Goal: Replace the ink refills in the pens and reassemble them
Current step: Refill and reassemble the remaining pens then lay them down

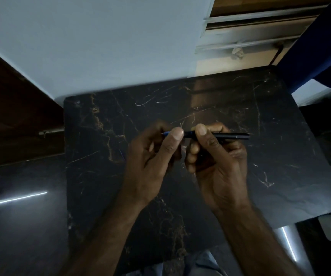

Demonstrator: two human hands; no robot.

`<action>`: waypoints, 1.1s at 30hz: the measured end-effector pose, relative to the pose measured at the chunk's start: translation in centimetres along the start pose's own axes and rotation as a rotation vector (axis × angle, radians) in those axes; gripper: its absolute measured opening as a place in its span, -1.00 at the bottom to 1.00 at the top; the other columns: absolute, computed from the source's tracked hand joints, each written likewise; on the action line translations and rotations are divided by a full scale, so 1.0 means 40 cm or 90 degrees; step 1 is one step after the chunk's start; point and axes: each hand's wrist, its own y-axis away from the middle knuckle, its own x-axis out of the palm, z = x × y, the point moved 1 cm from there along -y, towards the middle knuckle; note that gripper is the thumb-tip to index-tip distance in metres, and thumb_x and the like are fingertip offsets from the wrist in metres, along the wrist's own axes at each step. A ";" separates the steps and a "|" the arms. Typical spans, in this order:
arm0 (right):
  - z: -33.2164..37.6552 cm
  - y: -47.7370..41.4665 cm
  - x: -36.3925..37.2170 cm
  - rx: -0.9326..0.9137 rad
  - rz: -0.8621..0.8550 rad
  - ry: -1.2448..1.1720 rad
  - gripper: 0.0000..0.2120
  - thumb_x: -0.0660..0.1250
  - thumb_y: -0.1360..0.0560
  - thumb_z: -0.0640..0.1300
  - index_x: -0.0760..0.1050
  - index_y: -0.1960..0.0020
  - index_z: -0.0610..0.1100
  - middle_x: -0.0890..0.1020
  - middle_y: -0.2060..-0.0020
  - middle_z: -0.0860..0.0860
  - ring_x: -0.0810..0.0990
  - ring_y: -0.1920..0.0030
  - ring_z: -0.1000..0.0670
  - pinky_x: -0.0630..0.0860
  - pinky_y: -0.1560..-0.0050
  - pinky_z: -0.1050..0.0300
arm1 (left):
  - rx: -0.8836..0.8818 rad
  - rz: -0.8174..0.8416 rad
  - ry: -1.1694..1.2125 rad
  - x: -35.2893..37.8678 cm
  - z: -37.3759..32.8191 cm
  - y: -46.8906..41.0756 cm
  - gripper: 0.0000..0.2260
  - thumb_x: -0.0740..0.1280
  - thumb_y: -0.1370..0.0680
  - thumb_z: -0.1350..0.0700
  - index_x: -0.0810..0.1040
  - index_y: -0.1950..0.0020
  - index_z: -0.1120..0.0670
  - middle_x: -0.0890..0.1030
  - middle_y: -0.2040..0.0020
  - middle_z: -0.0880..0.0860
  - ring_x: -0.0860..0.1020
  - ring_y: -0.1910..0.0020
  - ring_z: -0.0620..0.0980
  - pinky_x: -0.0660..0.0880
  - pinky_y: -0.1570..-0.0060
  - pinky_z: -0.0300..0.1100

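Both hands hold one dark pen point(220, 135) in the air above the middle of the black marble-patterned tabletop point(280, 156), clear of its surface. The pen's long axis runs nearly level from side to side, its thin tip end pointing left and its plain back end sticking out to the right past the right hand point(218, 156). The right grip is closed around the dark barrel, thumb on top. The left hand point(156, 154) pinches the blue front section point(166, 133) between thumb and fingers, just left of the right thumb, with a fine point showing beyond it. A thin blue refill point(122, 154) lies on the tabletop just left of the left hand, slanted. No brand or writing can be read on the pen
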 end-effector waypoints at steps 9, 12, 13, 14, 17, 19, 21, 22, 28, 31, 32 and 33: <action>-0.016 0.018 -0.008 0.016 -0.016 -0.001 -0.89 0.44 -0.52 -0.16 0.57 0.08 -0.21 0.58 0.37 -0.09 0.56 0.41 -0.03 0.48 0.48 0.14 | -0.046 -0.096 0.059 0.009 0.012 -0.008 -0.51 0.20 -0.71 -0.11 0.51 0.26 0.22 0.44 0.46 0.17 0.41 0.53 0.05 0.37 0.46 -0.21; -0.011 0.012 -0.012 0.005 -0.032 -0.003 -0.86 0.43 -0.52 -0.17 0.54 0.07 -0.25 0.57 0.36 -0.09 0.55 0.41 -0.03 0.47 0.46 0.13 | -0.040 -0.050 0.142 0.000 0.011 -0.006 -0.81 0.36 -0.65 -0.01 0.65 -0.10 0.09 0.61 0.24 0.06 0.59 0.37 -0.01 0.51 0.44 -0.19; -0.008 0.010 -0.014 0.002 -0.032 -0.004 -0.86 0.42 -0.53 -0.18 0.54 0.05 -0.26 0.57 0.36 -0.09 0.55 0.40 -0.03 0.48 0.46 0.13 | -0.021 -0.041 0.134 -0.001 0.011 -0.005 -0.87 0.42 -0.62 0.05 0.67 -0.12 0.06 0.65 0.20 0.02 0.62 0.33 -0.05 0.55 0.42 -0.20; -0.005 0.009 -0.016 0.001 -0.029 -0.005 -0.85 0.42 -0.53 -0.18 0.54 0.04 -0.27 0.58 0.35 -0.10 0.55 0.40 -0.03 0.48 0.45 0.13 | -0.006 -0.044 0.115 -0.001 0.013 -0.003 -0.92 0.46 -0.61 0.09 0.69 -0.08 0.05 0.67 0.21 0.01 0.63 0.34 -0.07 0.56 0.42 -0.20; -0.001 0.008 -0.017 -0.004 -0.011 -0.006 -0.83 0.42 -0.53 -0.18 0.53 0.01 -0.29 0.58 0.34 -0.10 0.57 0.38 -0.03 0.50 0.43 0.13 | -0.013 -0.089 0.083 0.002 0.014 -0.006 -0.82 0.46 -0.63 0.03 0.65 0.15 0.05 0.62 0.34 0.01 0.57 0.46 -0.04 0.50 0.50 -0.19; -0.001 0.007 -0.010 -0.012 0.004 -0.010 -0.83 0.41 -0.54 -0.20 0.53 -0.01 -0.31 0.57 0.34 -0.11 0.57 0.38 -0.03 0.50 0.42 0.13 | -0.025 -0.081 0.123 0.004 0.007 -0.012 -0.73 0.40 -0.66 -0.05 0.61 0.07 0.14 0.62 0.33 0.05 0.58 0.46 0.05 0.50 0.48 -0.18; 0.002 0.004 -0.006 -0.022 0.015 -0.023 -0.84 0.39 -0.55 -0.23 0.54 -0.03 -0.33 0.56 0.33 -0.12 0.56 0.37 -0.03 0.50 0.42 0.10 | -0.004 -0.027 0.180 0.008 -0.002 -0.014 -0.75 0.41 -0.67 -0.04 0.60 -0.17 0.14 0.66 0.24 0.07 0.65 0.39 0.10 0.56 0.43 -0.13; 0.005 0.001 -0.005 -0.028 0.018 -0.028 -0.85 0.39 -0.55 -0.24 0.54 -0.04 -0.33 0.55 0.33 -0.13 0.55 0.38 -0.04 0.50 0.42 0.08 | 0.021 -0.005 0.184 0.010 -0.004 -0.014 -0.77 0.43 -0.67 0.03 0.58 -0.23 0.15 0.68 0.19 0.04 0.68 0.35 0.05 0.60 0.39 -0.13; 0.021 -0.009 -0.001 -0.050 0.016 -0.021 -0.84 0.38 -0.53 -0.25 0.54 -0.04 -0.33 0.57 0.34 -0.12 0.55 0.40 -0.02 0.49 0.43 0.12 | 0.026 -0.104 0.130 0.029 -0.004 -0.022 -0.88 0.43 -0.66 0.09 0.63 0.08 0.03 0.64 0.33 -0.02 0.62 0.46 -0.02 0.52 0.47 -0.21; 0.018 -0.008 0.002 -0.049 0.016 -0.024 -0.81 0.39 -0.53 -0.23 0.54 -0.06 -0.34 0.57 0.33 -0.12 0.55 0.38 -0.05 0.48 0.43 0.08 | 0.011 -0.098 0.189 0.046 -0.008 -0.024 -0.85 0.39 -0.69 0.01 0.61 0.02 0.05 0.62 0.34 0.04 0.60 0.48 0.03 0.51 0.47 -0.19; 0.017 -0.008 0.001 -0.048 0.017 -0.029 -0.80 0.39 -0.53 -0.23 0.53 -0.07 -0.35 0.57 0.33 -0.12 0.55 0.37 -0.05 0.47 0.42 0.08 | 0.019 -0.079 0.209 0.049 -0.010 -0.024 -0.90 0.38 -0.69 0.02 0.62 -0.09 0.04 0.64 0.30 0.01 0.61 0.44 0.00 0.53 0.44 -0.18; 0.017 -0.009 0.000 -0.049 0.016 -0.036 -0.79 0.39 -0.53 -0.23 0.53 -0.09 -0.36 0.57 0.32 -0.12 0.55 0.36 -0.05 0.47 0.42 0.08 | 0.029 -0.066 0.218 0.051 -0.014 -0.024 -0.88 0.38 -0.68 0.06 0.62 -0.19 0.04 0.66 0.26 -0.02 0.62 0.39 -0.03 0.54 0.41 -0.17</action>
